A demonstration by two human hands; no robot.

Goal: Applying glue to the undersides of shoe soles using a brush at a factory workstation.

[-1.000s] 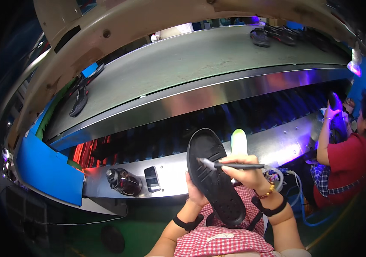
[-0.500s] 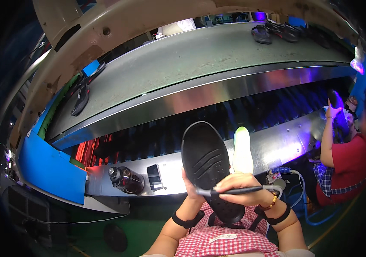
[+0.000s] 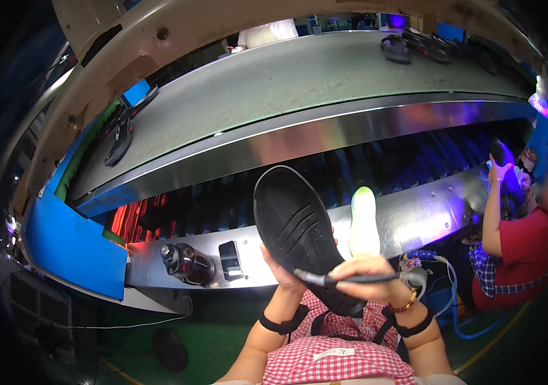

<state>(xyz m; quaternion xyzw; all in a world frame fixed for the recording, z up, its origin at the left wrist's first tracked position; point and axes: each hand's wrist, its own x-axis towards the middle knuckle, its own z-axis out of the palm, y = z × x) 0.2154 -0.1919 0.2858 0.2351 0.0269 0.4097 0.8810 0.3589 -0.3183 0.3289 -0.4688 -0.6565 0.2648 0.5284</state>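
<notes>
Tilted in front of me is a black shoe sole [image 3: 293, 221], its broad end pointing away and its inner face with curved grooves turned up. My left hand [image 3: 282, 271] grips it along the left edge, with fingertips showing at the far side. In my right hand [image 3: 371, 277] is a slim brush [image 3: 351, 278] with a dark handle, pinched between thumb and fingers. Its pale tip lies over the sole near the middle; whether it touches cannot be made out. A whitish-yellow sole-shaped piece [image 3: 364, 221] lies on the metal ledge [image 3: 409, 218] just beyond my right hand.
Left on the ledge stand a dark bottle [image 3: 187, 264] and a phone [image 3: 230, 260]. Beyond runs a green conveyor belt [image 3: 255, 83] carrying black footwear [image 3: 120, 142] at both ends. A co-worker in a red top [image 3: 530, 240] sits at right, near blue hoses [image 3: 457, 324].
The sole has shifted left and slightly away, tilting more. The brush has moved a little toward the sole's near part, its tip angled up-left. The co-worker's hand has barely moved.
</notes>
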